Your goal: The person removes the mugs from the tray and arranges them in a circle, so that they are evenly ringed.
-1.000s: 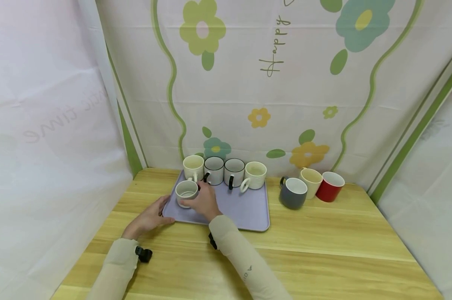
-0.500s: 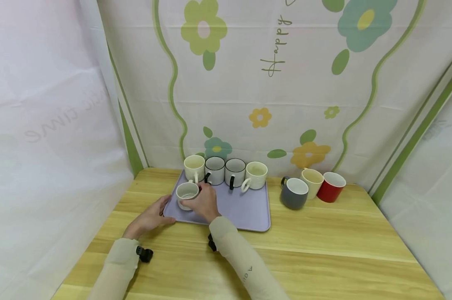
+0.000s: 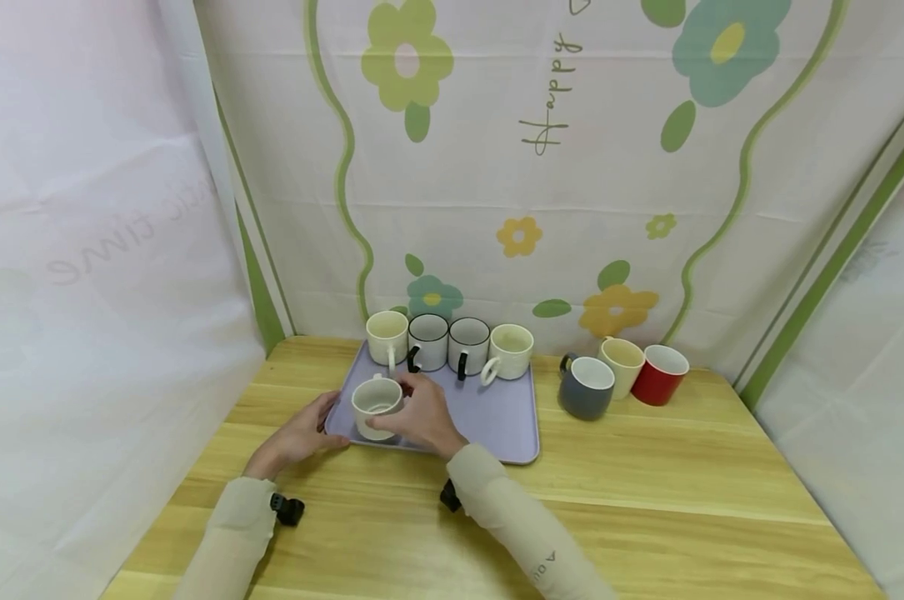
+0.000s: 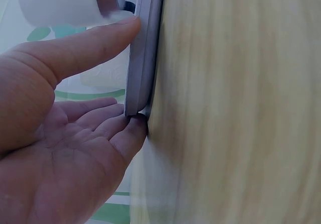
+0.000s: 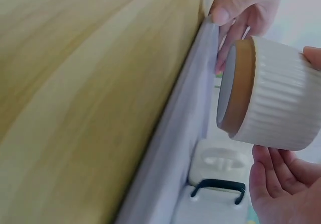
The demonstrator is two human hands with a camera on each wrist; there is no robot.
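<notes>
The ribbed mug (image 3: 369, 411) has shifted toward the tray's (image 3: 489, 425) near edge — farther from the cream mug (image 3: 387, 333) behind it. The right hand (image 3: 425, 418) pinches its sides between thumb and fingers; in the right wrist view its base looks clear of the tray, so it seems not yet set down. The left hand (image 3: 302, 435) stays at the tray's corner — thumb and fingers spread apart.

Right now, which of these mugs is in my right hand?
The ribbed off-white mug with the tan base band: your right hand holds it near the tray's front left corner. The other seven mugs are in neither hand.
</notes>
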